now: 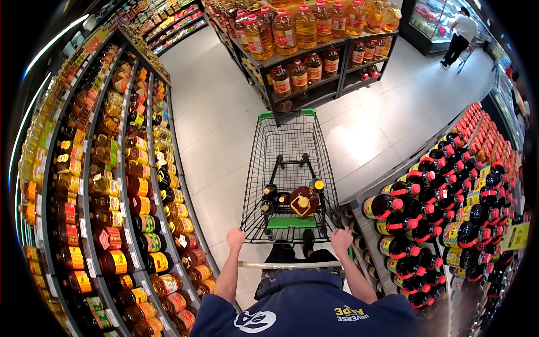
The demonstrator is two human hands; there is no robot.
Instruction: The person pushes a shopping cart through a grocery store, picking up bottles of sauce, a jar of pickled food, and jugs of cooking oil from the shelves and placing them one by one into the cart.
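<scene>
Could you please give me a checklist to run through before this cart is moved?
1. Left hand on cart: ok, closed at its rear left corner.
2. Right hand: ok, closed at the rear right corner.
3. Bottles in cart: ok, gathered towards the rear.
4. Straight path ahead: not ok, the oil display stands in front.
5. Gap to it: cannot tell, they overlap in this view.
6. Other person: ok, well away at far right.

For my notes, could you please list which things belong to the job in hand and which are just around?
In use: shopping cart, bottles inside it, left hand, right hand.
Just around: left-shelf bottles, display bottles ahead, dark red-capped bottles at right.
</scene>
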